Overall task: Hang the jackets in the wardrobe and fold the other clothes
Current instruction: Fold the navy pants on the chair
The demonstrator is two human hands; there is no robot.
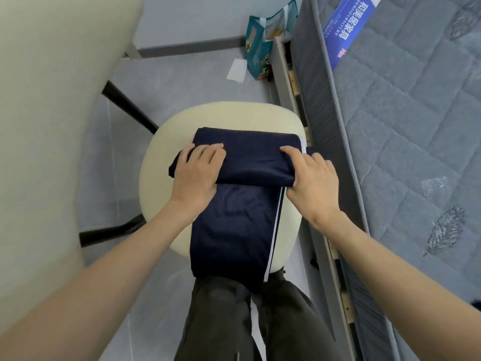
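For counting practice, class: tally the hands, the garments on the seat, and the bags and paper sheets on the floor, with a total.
Hands: 2, left hand and right hand
Garments: 1, navy trousers
Bags: 1, teal bag
Paper sheets: 1
Total: 5

On the grey floor point(182, 82) a cream padded seat point(234, 113) is stood. Across the seat, navy trousers point(234, 225) with a white side stripe are laid, the far end folded back and the near end hung over the seat's near edge.
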